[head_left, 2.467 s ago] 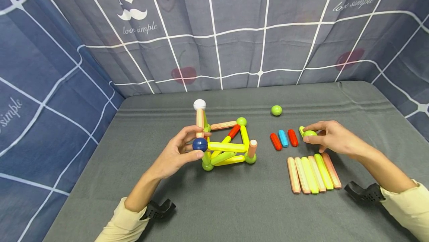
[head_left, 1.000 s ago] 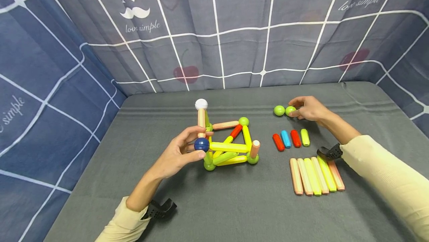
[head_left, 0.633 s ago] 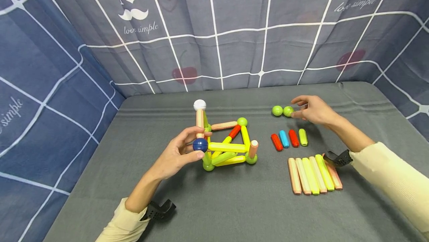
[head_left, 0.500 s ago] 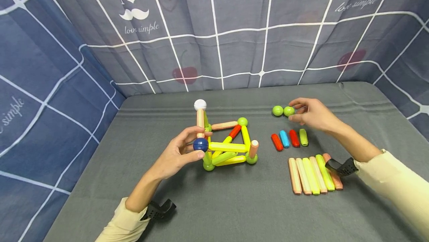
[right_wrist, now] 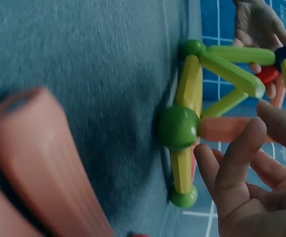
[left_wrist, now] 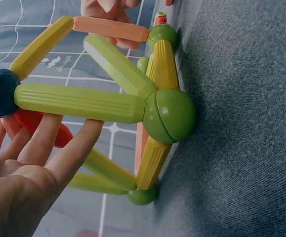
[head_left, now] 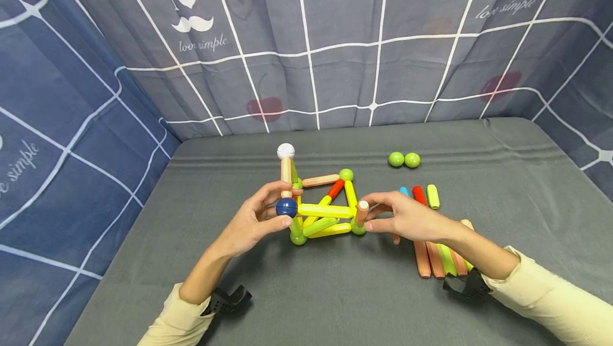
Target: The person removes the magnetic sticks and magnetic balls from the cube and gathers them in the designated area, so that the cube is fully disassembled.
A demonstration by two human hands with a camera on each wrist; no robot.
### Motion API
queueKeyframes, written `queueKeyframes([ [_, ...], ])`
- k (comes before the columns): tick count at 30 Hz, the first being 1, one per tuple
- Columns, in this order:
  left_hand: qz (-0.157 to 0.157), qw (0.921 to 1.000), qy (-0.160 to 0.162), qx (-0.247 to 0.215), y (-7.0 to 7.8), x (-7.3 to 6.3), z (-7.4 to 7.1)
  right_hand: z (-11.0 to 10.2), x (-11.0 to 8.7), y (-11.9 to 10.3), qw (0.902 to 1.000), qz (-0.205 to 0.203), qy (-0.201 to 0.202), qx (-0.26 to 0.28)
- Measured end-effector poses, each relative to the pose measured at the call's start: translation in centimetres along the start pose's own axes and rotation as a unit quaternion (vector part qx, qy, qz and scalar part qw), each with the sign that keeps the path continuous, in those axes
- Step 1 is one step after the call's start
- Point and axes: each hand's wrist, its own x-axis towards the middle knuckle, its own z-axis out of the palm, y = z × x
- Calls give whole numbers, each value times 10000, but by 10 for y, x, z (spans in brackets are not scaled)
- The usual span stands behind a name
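A frame of magnetic rods and balls stands on the grey cloth (head_left: 306,293), green balls (left_wrist: 170,116) at its lower corners. My left hand (head_left: 246,223) holds the dark blue ball (head_left: 286,208) at the frame's upper near-left corner, thumb in front and fingers behind. A yellow rod (head_left: 325,211) runs rightward from that ball. At the near-right corner, my right hand (head_left: 409,218) pinches an upright orange rod (head_left: 362,213) between thumb and forefinger; its foot sits on a green ball (right_wrist: 178,127). A white ball (head_left: 286,150) tops the far-left corner.
Two loose green balls (head_left: 404,159) lie side by side at the back. Short rods, among them a red one (head_left: 419,195) and a yellow-green one (head_left: 433,196), lie behind my right forearm. A row of long rods (head_left: 435,261) is partly covered by that forearm.
My right hand set a green ball beside another at the back, let it go, then came left and nearer to the upright orange rod. The left hand stays on the blue ball.
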Motion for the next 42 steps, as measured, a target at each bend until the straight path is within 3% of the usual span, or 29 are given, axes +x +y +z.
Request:
queueKeyframes([
  [6,-10,10000,-15,-14,1,1,1,8,6,4,9996,-27,141,226],
  [16,-46,10000,1,-76,1,1,2,6,13,7,9992,-384,128,53],
  [26,-110,9999,35,-117,3,1,3,1,11,8,9988,-96,312,360],
  [33,-119,9998,44,-180,2,0,3,2,5,10,9975,-106,439,545],
  [42,26,9997,11,-222,0,0,2,-5,-17,5,9948,-196,946,315],
])
